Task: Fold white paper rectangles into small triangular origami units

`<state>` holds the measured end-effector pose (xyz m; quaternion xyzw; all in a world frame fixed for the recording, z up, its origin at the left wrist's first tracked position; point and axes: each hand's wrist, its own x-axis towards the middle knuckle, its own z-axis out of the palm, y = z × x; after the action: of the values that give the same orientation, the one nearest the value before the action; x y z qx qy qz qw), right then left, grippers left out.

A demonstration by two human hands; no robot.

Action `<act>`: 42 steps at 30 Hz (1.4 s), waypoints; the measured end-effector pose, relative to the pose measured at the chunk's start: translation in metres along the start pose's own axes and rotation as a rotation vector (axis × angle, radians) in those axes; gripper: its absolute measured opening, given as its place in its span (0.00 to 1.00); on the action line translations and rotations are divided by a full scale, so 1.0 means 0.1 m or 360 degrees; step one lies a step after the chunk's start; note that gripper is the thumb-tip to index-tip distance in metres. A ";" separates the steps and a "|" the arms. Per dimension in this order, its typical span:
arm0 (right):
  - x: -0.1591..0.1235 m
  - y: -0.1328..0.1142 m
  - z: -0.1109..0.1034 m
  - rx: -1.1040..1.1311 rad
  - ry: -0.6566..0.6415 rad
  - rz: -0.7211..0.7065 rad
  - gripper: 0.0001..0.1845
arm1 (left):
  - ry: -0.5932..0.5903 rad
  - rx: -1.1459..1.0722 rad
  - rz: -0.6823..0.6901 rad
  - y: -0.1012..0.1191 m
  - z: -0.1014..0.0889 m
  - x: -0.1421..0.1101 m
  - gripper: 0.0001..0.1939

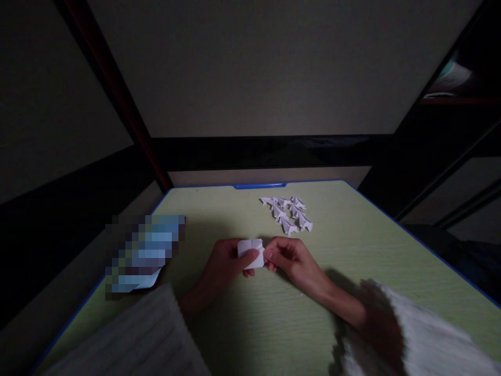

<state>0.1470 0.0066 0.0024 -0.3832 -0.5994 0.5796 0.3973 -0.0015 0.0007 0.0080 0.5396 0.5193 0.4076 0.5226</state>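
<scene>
A small white piece of folded paper (pixel 246 246), roughly square with crease lines, is held above the table. My left hand (pixel 229 257) grips it from the left, thumb across its front and fingers behind. At the paper's right edge my right hand (pixel 289 256) is closed, thumb and forefinger pinched at a small part of the paper there. Just beyond the hands lie several folded white paper pieces (pixel 288 224) with pointed shapes, grouped in a loose cluster.
The pale green table (pixel 352 256) has a blue rim and a blue handle-like strip (pixel 260 186) at its far edge. On the left rests a flat device with a pixelated screen (pixel 152 250). Wall panels stand behind the table.
</scene>
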 end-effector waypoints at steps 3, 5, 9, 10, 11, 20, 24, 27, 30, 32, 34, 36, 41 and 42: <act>0.00 0.01 0.00 -0.0044 -0.0002 -0.0018 0.10 | -0.0019 0.0055 -0.0003 -0.02 -0.01 0.00 0.11; 0.00 0.01 0.00 -0.0068 0.0002 -0.0031 0.09 | -0.0040 0.0084 0.0015 -0.05 -0.02 0.00 0.11; 0.00 0.02 -0.01 -0.0102 0.0030 -0.0051 0.09 | -0.0066 0.0131 0.0062 -0.07 -0.02 0.00 0.12; 0.00 0.02 -0.01 -0.0111 0.0035 -0.0050 0.09 | -0.0066 0.0140 0.0068 -0.07 -0.02 0.00 0.12; -0.01 0.02 -0.01 -0.0118 0.0035 -0.0048 0.09 | -0.0068 0.0148 0.0073 -0.06 -0.02 0.00 0.12; -0.02 -0.04 -0.02 -0.0101 -0.0116 -0.0037 0.11 | -0.0075 0.0132 0.0082 -0.06 -0.02 -0.01 0.12; -0.01 -0.05 -0.02 -0.0100 -0.0186 -0.0037 0.11 | -0.0135 0.0130 0.0050 -0.06 -0.01 -0.02 0.11; -0.03 -0.06 -0.02 -0.0173 -0.0217 -0.0050 0.13 | -0.0170 0.0141 0.0020 -0.05 -0.01 -0.03 0.11; -0.05 -0.05 -0.02 -0.0322 -0.0225 -0.0107 0.14 | -0.0181 0.0147 -0.0017 -0.05 -0.01 -0.04 0.10; -0.06 -0.05 -0.02 -0.0375 -0.0233 -0.0145 0.15 | -0.0212 0.0159 -0.0004 -0.04 -0.02 -0.04 0.10; -0.06 -0.05 -0.02 -0.0341 -0.0261 -0.0168 0.15 | -0.0246 0.0148 0.0014 -0.03 -0.02 -0.04 0.11; -0.06 -0.05 -0.02 -0.0248 -0.0286 -0.0170 0.16 | -0.0263 0.0105 0.0015 -0.02 -0.02 -0.03 0.11; -0.05 -0.04 -0.02 -0.0093 -0.0194 -0.0118 0.15 | -0.0275 0.0019 0.0037 -0.04 -0.03 0.01 0.10; -0.04 -0.04 -0.02 -0.0067 -0.0165 -0.0094 0.15 | -0.0263 0.0017 0.0040 -0.05 -0.04 0.01 0.10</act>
<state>0.1502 0.0029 0.0061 -0.3431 -0.6424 0.5740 0.3744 -0.0055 0.0019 0.0029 0.5805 0.4698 0.3654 0.5556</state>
